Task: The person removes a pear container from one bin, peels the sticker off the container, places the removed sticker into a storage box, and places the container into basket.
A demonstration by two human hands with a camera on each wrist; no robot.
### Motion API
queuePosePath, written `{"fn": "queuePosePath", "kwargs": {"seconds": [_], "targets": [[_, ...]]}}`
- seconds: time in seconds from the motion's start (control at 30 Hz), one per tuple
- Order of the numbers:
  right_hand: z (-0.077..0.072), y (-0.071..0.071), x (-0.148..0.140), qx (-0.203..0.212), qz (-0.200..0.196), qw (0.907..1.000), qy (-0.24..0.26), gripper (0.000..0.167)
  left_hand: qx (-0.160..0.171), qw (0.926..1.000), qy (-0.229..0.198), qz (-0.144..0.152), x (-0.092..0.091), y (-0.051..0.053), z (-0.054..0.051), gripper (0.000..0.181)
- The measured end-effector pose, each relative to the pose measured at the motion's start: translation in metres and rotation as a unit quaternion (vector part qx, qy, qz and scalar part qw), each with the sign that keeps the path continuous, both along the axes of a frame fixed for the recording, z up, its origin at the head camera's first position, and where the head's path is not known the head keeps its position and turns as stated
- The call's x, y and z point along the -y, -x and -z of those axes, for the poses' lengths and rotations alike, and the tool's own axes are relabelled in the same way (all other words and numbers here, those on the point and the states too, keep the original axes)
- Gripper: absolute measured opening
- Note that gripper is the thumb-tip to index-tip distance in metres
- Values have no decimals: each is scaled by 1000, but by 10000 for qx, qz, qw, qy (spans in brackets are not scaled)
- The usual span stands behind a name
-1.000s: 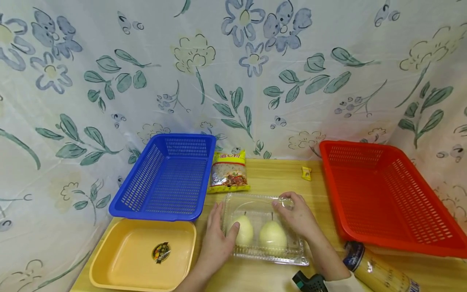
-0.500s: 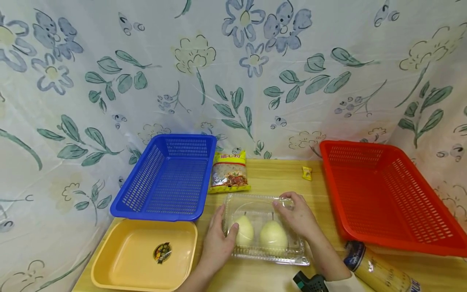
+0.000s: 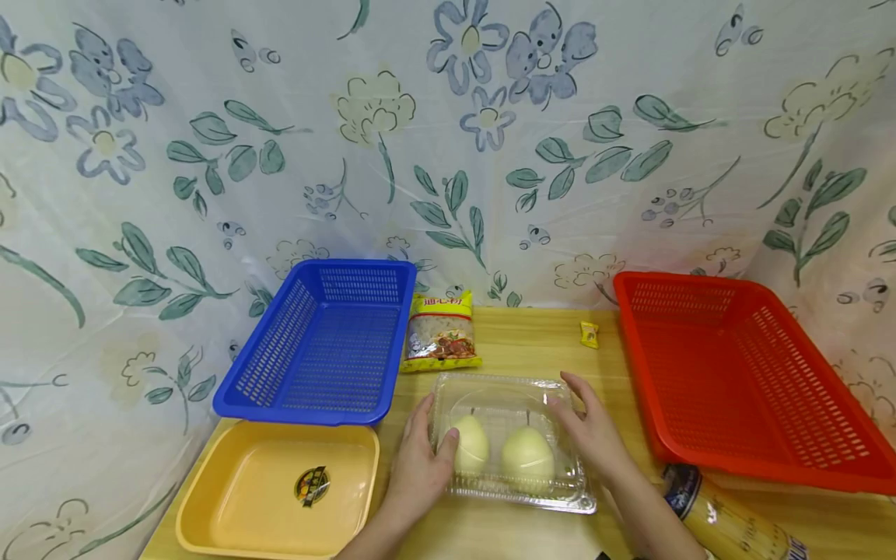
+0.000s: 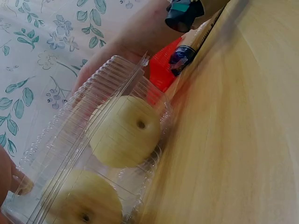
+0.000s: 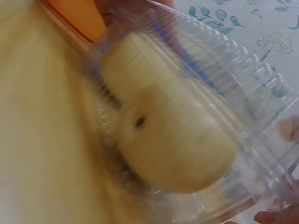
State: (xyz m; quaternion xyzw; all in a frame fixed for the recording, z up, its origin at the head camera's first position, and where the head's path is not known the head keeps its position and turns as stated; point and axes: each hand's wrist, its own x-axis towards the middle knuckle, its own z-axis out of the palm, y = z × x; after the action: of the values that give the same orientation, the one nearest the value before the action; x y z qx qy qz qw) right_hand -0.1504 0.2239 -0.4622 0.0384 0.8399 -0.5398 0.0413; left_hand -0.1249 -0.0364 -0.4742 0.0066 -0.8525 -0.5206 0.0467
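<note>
A clear plastic clamshell box (image 3: 501, 389) with its lid down lies on the table in front of me. Two pale yellow pears (image 3: 528, 457) show through it, stems pointing away. My left hand (image 3: 418, 467) grips the box's left side, thumb over the lid's edge and fingers along the outer wall. At the right side my right hand (image 3: 595, 432) holds the edge, its thumb on the lid. The right wrist view is blurred, but a thumb (image 5: 288, 128) and other fingers show on either side of the box's rim.
On the left stand a blue basket (image 3: 329, 342) and a yellow tray (image 3: 238, 490). A yellow noodle packet (image 3: 441, 334) and a small wrapped candy (image 3: 589, 334) lie behind the box. Rightward are a red basket (image 3: 714, 373) and a spaghetti pack (image 3: 728, 513).
My right hand has shifted right, from over the lid's far right corner to the box's right edge. The left hand stays in place; the box has barely moved.
</note>
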Motion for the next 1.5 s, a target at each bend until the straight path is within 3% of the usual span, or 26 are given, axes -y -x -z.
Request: {"fn": "queuePosePath", "kwargs": {"seconds": [0.3, 0.47, 0.73, 0.97, 1.13, 1.3, 1.5], "targets": [[6, -31, -4, -285, -137, 9995, 47, 71, 227, 9993, -303, 39, 2, -3, -3, 66], [8, -41, -1, -64, -62, 9998, 151, 70, 363, 9977, -551, 133, 4, -4, -2, 64], [11, -47, 5, 61, 287, 9995, 145, 64, 448, 9956, -787, 250, 5, -4, 0, 58], [8, -47, 5, 70, 288, 9995, 50, 63, 501, 9929, -967, 478, 6, -5, -4, 57], [3, -48, 3, -39, 281, 9996, -58, 63, 553, 9906, -1092, 610, 8, -7, -13, 59], [-7, -48, 0, -231, 148, 9996, 104, 63, 740, 9868, -1179, 832, 11, -12, -28, 61], [-25, -47, 0, -428, 51, 9987, 275, 61, 735, 9829, -1228, 1163, 15, -12, -48, 65]]}}
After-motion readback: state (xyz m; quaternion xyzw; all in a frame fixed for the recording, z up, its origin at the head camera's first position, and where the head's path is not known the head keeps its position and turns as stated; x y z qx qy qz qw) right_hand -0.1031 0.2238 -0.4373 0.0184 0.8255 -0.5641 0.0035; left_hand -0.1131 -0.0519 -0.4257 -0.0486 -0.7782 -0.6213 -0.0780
